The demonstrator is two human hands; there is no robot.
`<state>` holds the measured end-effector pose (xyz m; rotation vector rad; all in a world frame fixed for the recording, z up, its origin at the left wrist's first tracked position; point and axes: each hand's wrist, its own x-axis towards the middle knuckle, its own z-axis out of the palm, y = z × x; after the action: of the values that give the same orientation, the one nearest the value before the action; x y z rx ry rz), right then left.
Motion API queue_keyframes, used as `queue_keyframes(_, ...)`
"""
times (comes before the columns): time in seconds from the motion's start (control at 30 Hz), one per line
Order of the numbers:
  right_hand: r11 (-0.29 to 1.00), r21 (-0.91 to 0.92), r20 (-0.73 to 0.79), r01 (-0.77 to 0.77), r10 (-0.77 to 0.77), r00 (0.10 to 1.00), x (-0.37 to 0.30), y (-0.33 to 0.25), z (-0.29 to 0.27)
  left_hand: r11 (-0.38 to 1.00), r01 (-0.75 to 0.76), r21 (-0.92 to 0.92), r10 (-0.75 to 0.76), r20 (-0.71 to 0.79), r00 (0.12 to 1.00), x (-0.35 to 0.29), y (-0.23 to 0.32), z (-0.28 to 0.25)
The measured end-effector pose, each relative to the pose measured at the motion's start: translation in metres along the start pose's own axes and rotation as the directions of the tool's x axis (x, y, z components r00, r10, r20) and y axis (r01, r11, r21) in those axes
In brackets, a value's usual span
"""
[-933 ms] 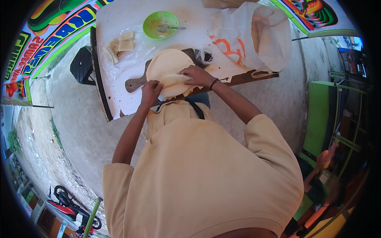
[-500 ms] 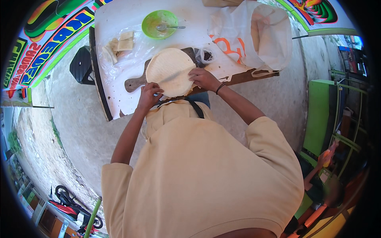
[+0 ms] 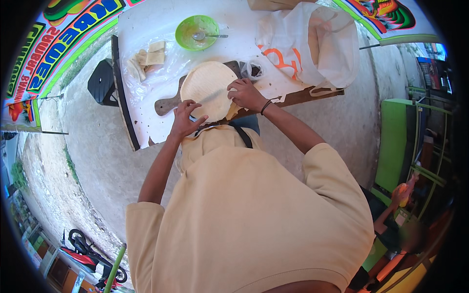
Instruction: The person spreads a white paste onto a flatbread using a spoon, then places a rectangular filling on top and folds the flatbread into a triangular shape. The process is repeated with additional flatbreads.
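Observation:
A stack of round, pale, thin dough wrappers (image 3: 205, 88) lies on a wooden cutting board (image 3: 166, 105) near the table's front edge. My left hand (image 3: 184, 119) is at the stack's lower left rim, thumb and fingers apart, touching or just over it. At the right rim my right hand (image 3: 246, 95) has its fingers curled in a pinch on the edge of a wrapper. A ragged bit of wrapper (image 3: 235, 108) hangs out below that hand. Whether the top sheet is separated from the others I cannot tell.
Behind the board stands a green bowl (image 3: 184, 35) with a spoon (image 3: 215, 36). Folded wrapper pieces (image 3: 155, 54) lie on clear plastic at left. A small clear bag (image 3: 254, 71) with dark contents and a large whitish bag (image 3: 337, 44) are at right. Another person's hand (image 3: 401, 194) shows far right.
My left hand's fingers have spread from their pinch on the wrapper's edge. My right hand has shifted slightly left and up along the rim, and a wrapper scrap now shows below it.

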<state>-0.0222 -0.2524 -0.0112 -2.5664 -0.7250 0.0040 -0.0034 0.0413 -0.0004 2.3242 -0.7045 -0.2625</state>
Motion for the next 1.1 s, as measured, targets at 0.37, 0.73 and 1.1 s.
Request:
queue_keyframes(0.37,0.98,-0.189,-0.198,0.069,-0.107,0.974,0.062,0.008,-0.012,0.921,0.37,-0.119,-0.357,0.114,0.927,0.03,-0.006,0.014)
queue_keyframes(0.73,0.992,-0.06,0.063,-0.107,0.11,0.992,0.024,-0.037,0.013,0.813,0.555,-0.177,-0.513,0.234,0.826,0.01,0.006,0.019)
queue_keyframes(1.1,0.987,-0.061,0.079,-0.15,0.155,0.985,-0.007,-0.064,0.034,0.873,0.487,-0.031,-0.479,0.135,0.867,0.011,0.019,0.013)
